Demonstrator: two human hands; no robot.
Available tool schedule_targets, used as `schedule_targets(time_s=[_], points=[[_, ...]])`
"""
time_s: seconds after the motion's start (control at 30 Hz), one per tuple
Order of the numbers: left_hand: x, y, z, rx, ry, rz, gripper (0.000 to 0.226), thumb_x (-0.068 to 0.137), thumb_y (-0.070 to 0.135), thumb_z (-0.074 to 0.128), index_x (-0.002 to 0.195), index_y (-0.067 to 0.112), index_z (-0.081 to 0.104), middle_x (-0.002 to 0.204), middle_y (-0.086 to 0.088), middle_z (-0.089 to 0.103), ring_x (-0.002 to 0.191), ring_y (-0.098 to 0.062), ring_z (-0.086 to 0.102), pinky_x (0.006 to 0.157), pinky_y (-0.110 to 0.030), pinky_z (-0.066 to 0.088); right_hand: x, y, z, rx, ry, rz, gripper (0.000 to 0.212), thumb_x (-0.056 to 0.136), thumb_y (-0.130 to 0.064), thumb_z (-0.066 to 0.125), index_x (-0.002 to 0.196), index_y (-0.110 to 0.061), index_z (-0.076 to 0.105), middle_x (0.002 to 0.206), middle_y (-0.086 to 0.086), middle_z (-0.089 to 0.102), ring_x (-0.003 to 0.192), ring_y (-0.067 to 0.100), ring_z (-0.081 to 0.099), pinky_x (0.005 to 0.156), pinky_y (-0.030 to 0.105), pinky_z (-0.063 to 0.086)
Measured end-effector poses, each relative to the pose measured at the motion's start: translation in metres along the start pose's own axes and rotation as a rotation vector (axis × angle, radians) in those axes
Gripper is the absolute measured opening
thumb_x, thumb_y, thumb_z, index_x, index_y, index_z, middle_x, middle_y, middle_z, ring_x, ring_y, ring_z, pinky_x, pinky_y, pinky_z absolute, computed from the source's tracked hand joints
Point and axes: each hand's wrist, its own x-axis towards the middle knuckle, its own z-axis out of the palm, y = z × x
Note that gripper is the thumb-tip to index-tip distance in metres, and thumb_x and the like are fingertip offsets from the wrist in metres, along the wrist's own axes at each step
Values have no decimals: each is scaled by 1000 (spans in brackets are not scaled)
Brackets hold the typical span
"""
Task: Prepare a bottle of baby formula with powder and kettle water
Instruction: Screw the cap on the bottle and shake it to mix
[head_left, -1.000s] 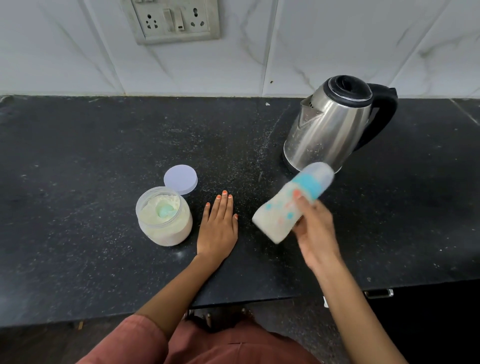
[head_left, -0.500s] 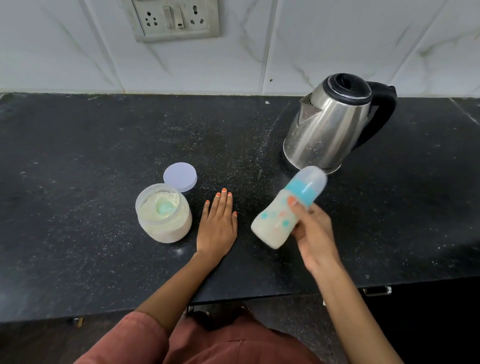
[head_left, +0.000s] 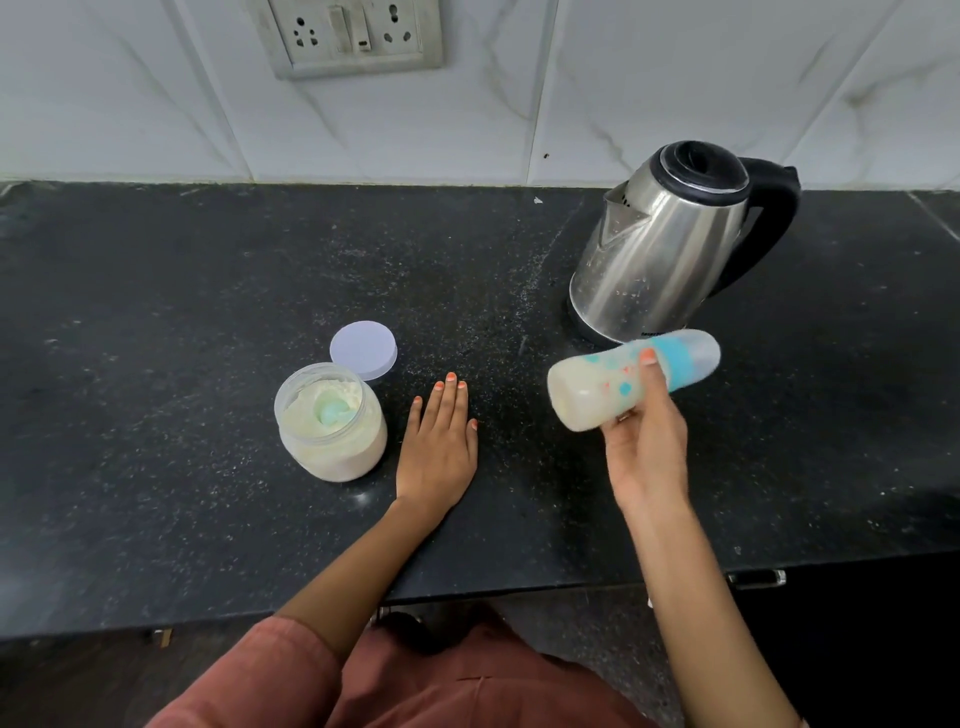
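Note:
My right hand (head_left: 647, 447) grips a baby bottle (head_left: 602, 387) above the counter. The bottle lies almost sideways, its blue collar and clear cap pointing right toward the kettle, and milky liquid fills its body. My left hand (head_left: 439, 447) rests flat on the black counter (head_left: 156, 322), fingers together and holding nothing. Just left of that hand stands an open clear jar of pale formula powder (head_left: 332, 423) with a light blue scoop sunk in it. The jar's round white lid (head_left: 363, 349) lies behind it. A steel kettle (head_left: 670, 244) with a black lid and handle stands at the back right.
A white tiled wall with a socket plate (head_left: 353, 36) rises behind the counter. Powder specks dot the counter between the jar and the kettle. The counter's front edge runs just below my forearms, with a drawer handle (head_left: 756, 578) under it at the right.
The bottle has swung in my right hand from a steep diagonal to nearly horizontal, its base moving up and left. My left hand, the jar and the kettle stay put.

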Motion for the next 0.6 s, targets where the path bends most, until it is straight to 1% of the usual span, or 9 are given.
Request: schedule_targets(time_s=[0.1, 0.17, 0.23, 0.33, 0.37, 0.4, 0.47, 0.53, 0.6], points=[[0, 0, -2, 1, -5, -2, 63, 91, 36, -5, 146, 9, 7, 156, -6, 6, 143, -19, 4, 115, -36, 0, -17, 14, -2, -276, -143, 83, 21, 71, -19, 65, 91, -14, 64, 81, -4, 74, 76, 6, 68, 67, 22, 58], [-1, -1, -1, 11, -21, 3, 57, 95, 34, 1, 146, 9, 5, 156, -6, 5, 143, -19, 3, 115, -36, 0, -25, 19, -5, -462, -234, 118, 24, 65, -16, 67, 89, -14, 66, 80, -4, 74, 75, 6, 69, 65, 20, 57], [-1, 0, -3, -8, 2, -1, 59, 94, 34, 2, 145, 8, 11, 155, -7, 10, 143, -20, 7, 115, -36, 2, -19, 15, -5, -403, -202, 83, 18, 71, -12, 65, 89, -13, 66, 78, -5, 74, 74, 5, 69, 64, 19, 56], [-2, 1, -3, -31, 22, 3, 53, 98, 30, 10, 145, 6, 15, 154, -9, 14, 143, -21, 11, 114, -35, 1, -2, 3, 0, -87, -17, -10, 14, 83, -17, 61, 96, -14, 63, 88, -4, 73, 80, 6, 69, 69, 23, 58], [-1, 1, -2, -37, 19, 8, 52, 98, 30, 11, 145, 6, 14, 155, -9, 12, 143, -21, 9, 114, -34, 0, 0, 2, 0, -56, 9, -41, 13, 85, -17, 60, 98, -15, 62, 91, -3, 71, 82, 6, 69, 70, 24, 58], [-1, 1, -3, -48, 19, 8, 55, 97, 31, 8, 145, 6, 14, 154, -9, 12, 143, -21, 9, 114, -34, 0, -2, 4, 0, -88, 2, -52, 13, 85, -17, 60, 97, -16, 62, 91, -4, 71, 82, 6, 68, 71, 24, 58], [-1, 1, -5, -74, 22, 0, 58, 94, 33, 4, 145, 6, 13, 155, -9, 11, 143, -21, 8, 114, -33, 1, -15, 12, -2, -277, -105, 10, 16, 75, -15, 64, 91, -16, 64, 82, -5, 73, 77, 6, 68, 71, 24, 57], [0, 1, -4, -69, -5, 0, 51, 99, 29, 12, 146, 8, 7, 156, -8, 5, 143, -19, 3, 114, -31, -1, -30, 19, -5, -467, -251, 86, 25, 63, -15, 67, 87, -14, 66, 75, -5, 74, 73, 6, 69, 69, 22, 57], [-1, 1, -4, -79, 0, -3, 51, 100, 26, 19, 146, 8, 5, 156, -7, 3, 143, -18, 1, 114, -31, -2, -28, 16, -6, -475, -266, 76, 25, 62, -14, 66, 87, -12, 66, 75, -5, 74, 72, 6, 68, 67, 20, 57]])
